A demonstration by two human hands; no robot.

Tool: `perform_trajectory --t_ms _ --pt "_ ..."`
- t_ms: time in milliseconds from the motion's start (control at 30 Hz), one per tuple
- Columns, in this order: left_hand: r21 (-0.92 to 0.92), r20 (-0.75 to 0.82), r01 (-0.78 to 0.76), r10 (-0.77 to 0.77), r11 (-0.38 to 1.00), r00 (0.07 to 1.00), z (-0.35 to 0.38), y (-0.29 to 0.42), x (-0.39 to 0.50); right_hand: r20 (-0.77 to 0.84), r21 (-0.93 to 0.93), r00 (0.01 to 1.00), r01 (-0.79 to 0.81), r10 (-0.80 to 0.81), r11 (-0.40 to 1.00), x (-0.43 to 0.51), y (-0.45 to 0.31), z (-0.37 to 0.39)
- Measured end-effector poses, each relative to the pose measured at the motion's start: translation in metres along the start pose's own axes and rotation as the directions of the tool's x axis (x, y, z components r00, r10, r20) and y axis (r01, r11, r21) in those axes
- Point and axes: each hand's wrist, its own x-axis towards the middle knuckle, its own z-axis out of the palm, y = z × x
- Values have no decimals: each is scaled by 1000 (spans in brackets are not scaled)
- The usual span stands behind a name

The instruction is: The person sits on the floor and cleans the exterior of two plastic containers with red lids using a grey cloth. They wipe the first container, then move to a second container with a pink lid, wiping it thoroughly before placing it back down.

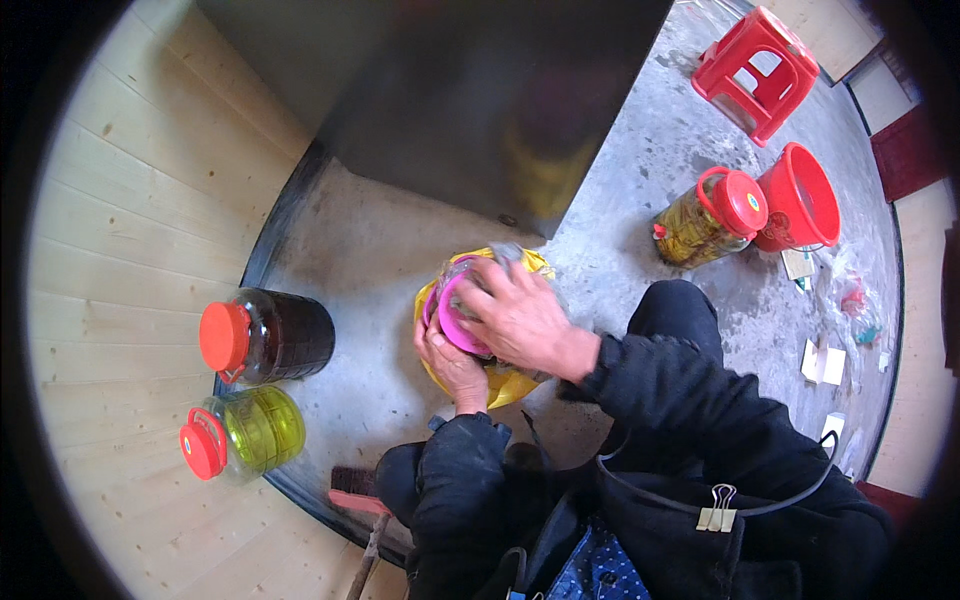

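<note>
A round pink plastic rim, perhaps of a lid or container (459, 330), lies within a yellow plastic bag (511, 387) low in front of me. My left hand (455, 367) holds the pink piece from its near side, thumb on the rim. My right hand (517, 313) reaches over it from the right, fingers bent at and inside the rim; what its fingertips touch is hidden. Crumpled clear plastic (504, 255) shows beyond my right hand's fingers.
Left: a jar of dark liquid (289, 335), a jar of yellow liquid (262, 431), and a brush (360, 499). Ahead: a dark panel (450, 112). Right: a filled jar (694, 225), red bucket (799, 199), red stool (780, 82) and scattered packaging (855, 300).
</note>
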Motion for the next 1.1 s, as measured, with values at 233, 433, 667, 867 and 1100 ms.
perform_trajectory --t_ms 233,433,667,867,1100 --pt "-229 26 74 -70 971 997 7 3 0 -54 -142 969 231 -240 963 35 -5 32" --pt "-286 75 38 -17 958 997 0 -6 0 -144 -51 920 361 -364 931 -46 -5 32" --pt "-183 77 -36 51 983 996 -3 -4 3 -139 7 942 308 -304 951 -18 7 28" --pt "-63 36 -78 80 995 996 -5 2 3 -125 -25 975 183 -185 983 30 3 28" --pt "115 20 -154 153 981 988 -5 3 3 10 10 995 -102 102 995 71 5 32"
